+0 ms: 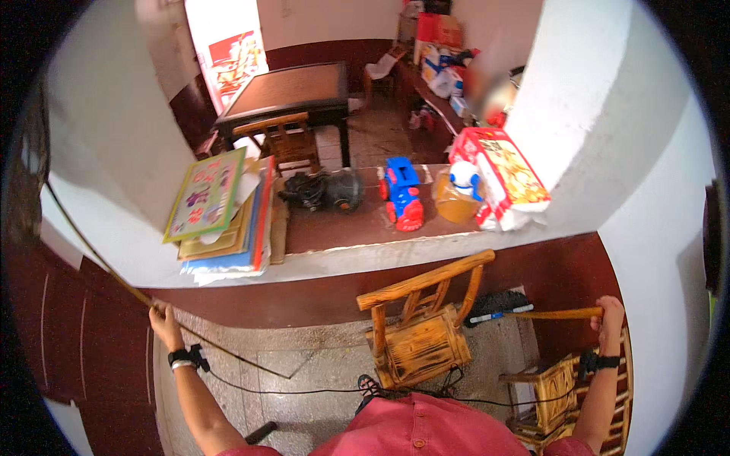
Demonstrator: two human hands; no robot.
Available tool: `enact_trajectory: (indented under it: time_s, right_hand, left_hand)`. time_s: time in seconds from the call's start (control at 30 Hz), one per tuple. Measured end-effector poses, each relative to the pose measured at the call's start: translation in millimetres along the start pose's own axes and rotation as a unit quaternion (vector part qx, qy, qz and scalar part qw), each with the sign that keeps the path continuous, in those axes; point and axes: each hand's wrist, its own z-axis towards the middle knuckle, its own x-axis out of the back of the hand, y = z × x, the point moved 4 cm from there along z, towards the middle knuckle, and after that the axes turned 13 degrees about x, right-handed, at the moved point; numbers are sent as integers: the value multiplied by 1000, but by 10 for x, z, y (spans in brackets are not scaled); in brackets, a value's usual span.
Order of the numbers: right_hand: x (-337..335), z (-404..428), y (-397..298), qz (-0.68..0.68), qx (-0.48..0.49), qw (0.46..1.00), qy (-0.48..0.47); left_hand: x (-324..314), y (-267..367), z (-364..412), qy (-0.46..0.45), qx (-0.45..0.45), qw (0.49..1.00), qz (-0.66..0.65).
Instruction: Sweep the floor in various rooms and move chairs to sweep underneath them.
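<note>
My left hand [165,326] is closed around a long thin pole [122,282] at the left; the pole slants from the upper left down towards the floor. At the right, my right hand [608,317] grips a wooden stick [564,313], whose narrow end points left, near a blue and white pen-like object [499,315]. Between my hands, a small wooden chair [421,345] stands before the ledge. A dark strap circles each wrist, with a thin black cable [285,391] running between them.
The ledge [331,242] holds stacked books [202,196], a dark bundled item [325,191], a blue and red toy train [402,194], a white and blue toy [465,178] and a red package [505,176]. Another wooden chair [556,393] stands at lower right. Beyond is a table [291,88].
</note>
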Motion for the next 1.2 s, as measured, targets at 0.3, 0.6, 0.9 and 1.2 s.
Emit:
enact_trajectory:
  time_s: [0.3, 0.6, 0.9, 1.2]
  right_hand:
    - [37, -14, 77, -3, -27, 1000, 1]
    - [39, -59, -31, -29, -33, 998, 36]
    - [-37, 65, -141, -12, -19, 999, -24]
    - [164, 226, 110, 43, 100, 979, -174]
  left_hand:
    - [103, -233, 117, -37, 136, 990, -10]
    - [289, 282, -405, 265, 89, 951, 131]
    - [-1020, 2196, -2491, -66, 9, 978, -196]
    - [-2851, 3790, -5829, -671, 67, 707, -213]
